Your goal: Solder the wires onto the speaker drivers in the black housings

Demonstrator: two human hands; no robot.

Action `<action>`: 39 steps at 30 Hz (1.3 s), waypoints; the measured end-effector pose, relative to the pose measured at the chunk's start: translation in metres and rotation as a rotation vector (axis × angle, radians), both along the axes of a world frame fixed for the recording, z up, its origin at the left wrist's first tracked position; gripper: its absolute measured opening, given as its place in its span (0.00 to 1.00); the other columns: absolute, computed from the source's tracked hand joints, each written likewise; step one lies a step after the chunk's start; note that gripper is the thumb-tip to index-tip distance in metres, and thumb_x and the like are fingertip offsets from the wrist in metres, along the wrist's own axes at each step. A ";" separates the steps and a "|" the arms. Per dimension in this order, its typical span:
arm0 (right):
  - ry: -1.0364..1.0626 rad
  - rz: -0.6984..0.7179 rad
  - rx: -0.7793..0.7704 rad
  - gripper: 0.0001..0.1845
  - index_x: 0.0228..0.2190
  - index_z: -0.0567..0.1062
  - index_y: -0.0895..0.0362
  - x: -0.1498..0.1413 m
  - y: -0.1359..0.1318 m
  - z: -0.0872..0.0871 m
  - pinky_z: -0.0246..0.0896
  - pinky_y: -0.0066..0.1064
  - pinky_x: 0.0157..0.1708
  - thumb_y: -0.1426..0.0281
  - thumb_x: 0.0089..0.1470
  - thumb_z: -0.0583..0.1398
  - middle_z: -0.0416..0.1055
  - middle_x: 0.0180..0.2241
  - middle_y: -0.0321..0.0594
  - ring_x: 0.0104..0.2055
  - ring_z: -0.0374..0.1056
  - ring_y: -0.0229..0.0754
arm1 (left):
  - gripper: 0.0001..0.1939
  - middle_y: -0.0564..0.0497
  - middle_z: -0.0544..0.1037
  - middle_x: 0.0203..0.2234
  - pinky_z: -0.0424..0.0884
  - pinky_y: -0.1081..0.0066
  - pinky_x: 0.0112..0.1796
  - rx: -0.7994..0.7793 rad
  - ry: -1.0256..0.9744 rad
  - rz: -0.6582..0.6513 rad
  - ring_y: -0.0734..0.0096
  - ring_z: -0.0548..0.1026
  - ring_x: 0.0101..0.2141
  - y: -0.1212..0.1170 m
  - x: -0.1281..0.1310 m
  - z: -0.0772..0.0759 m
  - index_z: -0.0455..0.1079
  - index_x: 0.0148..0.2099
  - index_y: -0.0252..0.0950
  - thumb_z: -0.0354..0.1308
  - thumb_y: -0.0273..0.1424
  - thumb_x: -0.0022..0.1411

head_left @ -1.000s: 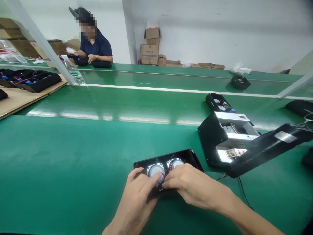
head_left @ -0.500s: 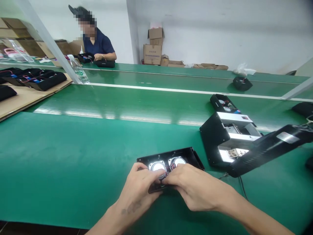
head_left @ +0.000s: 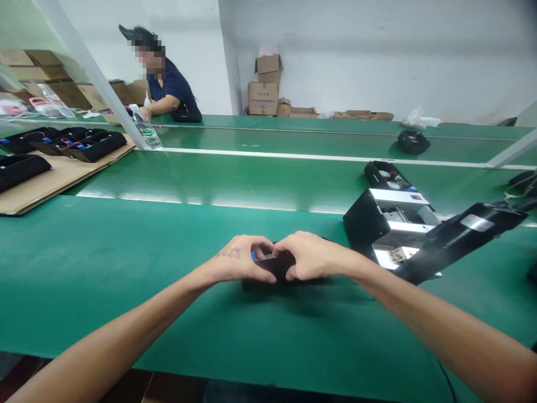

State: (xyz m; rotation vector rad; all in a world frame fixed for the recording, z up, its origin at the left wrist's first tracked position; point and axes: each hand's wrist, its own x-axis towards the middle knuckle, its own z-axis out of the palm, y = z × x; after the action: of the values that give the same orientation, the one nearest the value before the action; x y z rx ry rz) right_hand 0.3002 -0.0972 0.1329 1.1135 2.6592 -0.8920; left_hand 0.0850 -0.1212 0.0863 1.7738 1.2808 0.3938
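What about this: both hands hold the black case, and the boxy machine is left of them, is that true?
Not left: the head view shows the boxy machine right of them. The left hand and right hand do hold the black case.

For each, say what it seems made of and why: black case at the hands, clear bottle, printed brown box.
Black case: perhaps plastic, dark and dull-looking; blur leaves this open.
Clear bottle: probably plastic, glossy, with a see-through body and glints.
Printed brown box: likely cardboard, matte, from its tan colour and square edges.
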 end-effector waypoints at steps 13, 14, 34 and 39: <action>0.042 -0.036 -0.319 0.18 0.35 0.82 0.53 -0.006 0.036 -0.002 0.51 0.29 0.26 0.61 0.40 0.72 0.71 0.26 0.28 0.29 0.63 0.36 | 0.31 0.59 0.75 0.28 0.60 0.73 0.28 -0.208 -0.154 0.035 0.74 0.71 0.29 0.017 -0.004 -0.003 0.76 0.49 0.43 0.79 0.39 0.40; 0.043 -0.044 -0.327 0.18 0.35 0.83 0.54 -0.006 0.037 -0.002 0.52 0.29 0.26 0.61 0.39 0.72 0.72 0.26 0.29 0.29 0.63 0.37 | 0.32 0.59 0.75 0.28 0.59 0.73 0.29 -0.214 -0.170 0.048 0.74 0.71 0.29 0.017 -0.004 -0.004 0.76 0.49 0.43 0.79 0.38 0.40; 0.082 -0.127 -0.263 0.15 0.22 0.76 0.54 -0.014 0.033 -0.015 0.43 0.31 0.22 0.61 0.34 0.73 0.63 0.20 0.27 0.25 0.56 0.35 | 0.33 0.61 0.73 0.24 0.60 0.74 0.27 -0.292 -0.213 0.114 0.77 0.68 0.24 0.019 0.001 0.000 0.72 0.46 0.40 0.79 0.34 0.35; 0.092 -0.128 -0.246 0.14 0.22 0.75 0.55 -0.012 0.028 -0.016 0.44 0.31 0.22 0.61 0.37 0.71 0.63 0.20 0.28 0.24 0.57 0.35 | 0.30 0.61 0.73 0.24 0.59 0.74 0.27 -0.285 -0.214 0.111 0.78 0.68 0.24 0.018 0.002 0.001 0.73 0.43 0.39 0.78 0.33 0.36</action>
State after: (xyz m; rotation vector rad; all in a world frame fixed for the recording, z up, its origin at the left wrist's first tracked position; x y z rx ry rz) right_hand 0.2879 -0.0689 0.1171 1.2181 2.4814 -1.2826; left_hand 0.0868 -0.1031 0.0878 1.3879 1.2192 0.4289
